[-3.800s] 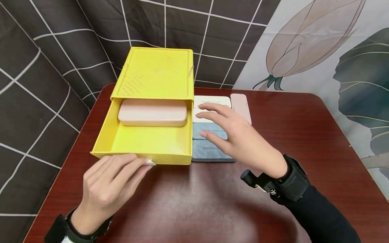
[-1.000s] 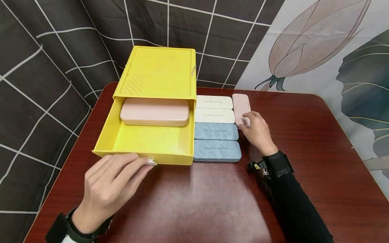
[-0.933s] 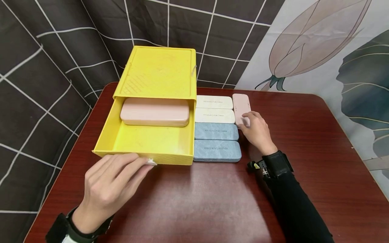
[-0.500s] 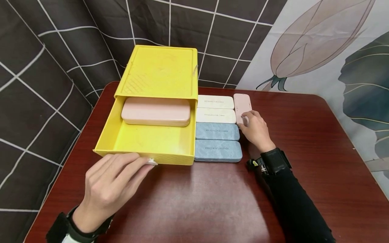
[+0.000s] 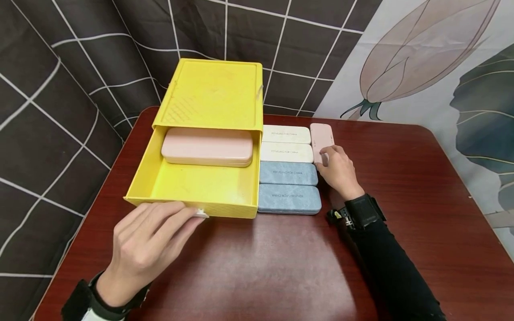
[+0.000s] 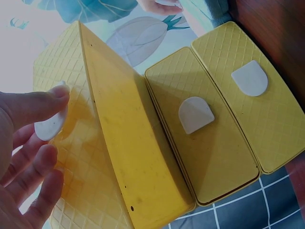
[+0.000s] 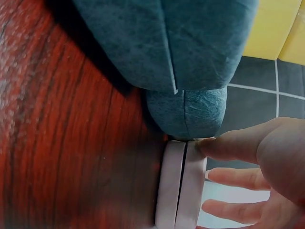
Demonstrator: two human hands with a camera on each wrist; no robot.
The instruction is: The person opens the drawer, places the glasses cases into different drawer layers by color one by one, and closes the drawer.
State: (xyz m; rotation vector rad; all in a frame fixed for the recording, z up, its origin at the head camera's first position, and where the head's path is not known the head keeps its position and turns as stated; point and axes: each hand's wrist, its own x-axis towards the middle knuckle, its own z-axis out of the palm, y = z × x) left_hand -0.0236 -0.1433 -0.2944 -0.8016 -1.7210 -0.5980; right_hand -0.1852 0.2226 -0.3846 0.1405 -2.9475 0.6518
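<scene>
Left fingers (image 5: 170, 219) pinch the rounded white knob (image 6: 49, 126) of a crosshatched yellow drawer (image 5: 234, 211); right fingers (image 5: 335, 153), loosely parted, touch a smooth pink case (image 5: 321, 135) beneath.

The yellow drawer (image 6: 78, 167) looks like plastic, its front embossed with a rough diamond grid, its white pull (image 6: 50, 125) smooth. The pink case in it (image 5: 206, 146) has a smooth, faintly glossy skin; the pink case on the table (image 5: 320, 136) looks smooth too. The blue cases (image 5: 288, 199) are matt and mottled, like leather. The wood-grained table (image 5: 405, 178) shines; the dark curtain (image 5: 253, 38) is creased cloth.
</scene>
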